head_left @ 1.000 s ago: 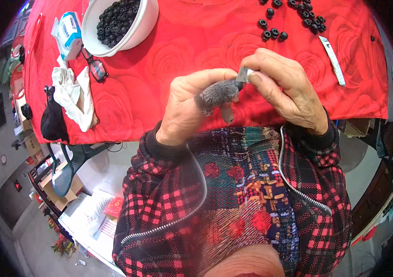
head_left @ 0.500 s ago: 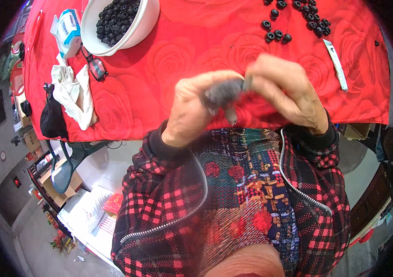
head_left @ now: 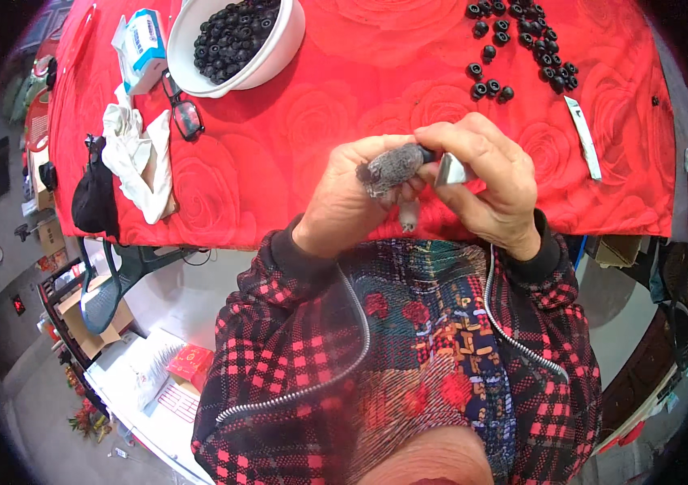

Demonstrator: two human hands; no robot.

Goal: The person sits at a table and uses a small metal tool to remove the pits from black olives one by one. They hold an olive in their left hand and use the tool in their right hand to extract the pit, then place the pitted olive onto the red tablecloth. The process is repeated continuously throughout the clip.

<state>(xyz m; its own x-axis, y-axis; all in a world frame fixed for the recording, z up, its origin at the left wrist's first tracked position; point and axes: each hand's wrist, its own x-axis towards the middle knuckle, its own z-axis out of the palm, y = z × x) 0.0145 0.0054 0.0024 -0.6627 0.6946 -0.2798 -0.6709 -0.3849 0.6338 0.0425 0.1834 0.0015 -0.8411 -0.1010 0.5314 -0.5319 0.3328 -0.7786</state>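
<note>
Both hands meet just over the table's near edge. My left hand (head_left: 337,190) is closed, with dark grey, worn fabric (head_left: 396,168) about its fingers, perhaps a finger cover. At its tip a small black rounded part (head_left: 426,154) shows, mostly hidden by the fingers. Fingers of my right hand (head_left: 502,182) are curled round a short, shiny metal blade-like tool (head_left: 451,170), whose flat end points toward me. That hand's thumb and index finger touch or nearly touch the black part.
A red rose-patterned cloth (head_left: 279,162) covers the table. A white bowl (head_left: 289,56) of black parts, glasses (head_left: 188,120), a blue-white packet (head_left: 143,48), white cloth (head_left: 148,178) and a black cloth item (head_left: 95,198) lie left. Loose black parts (head_left: 496,87) and a white strip (head_left: 584,137) lie right.
My right hand, blurred and higher before, has come down closer to my left, and the metal tool now shows clearly. The whole view has shifted slightly.
</note>
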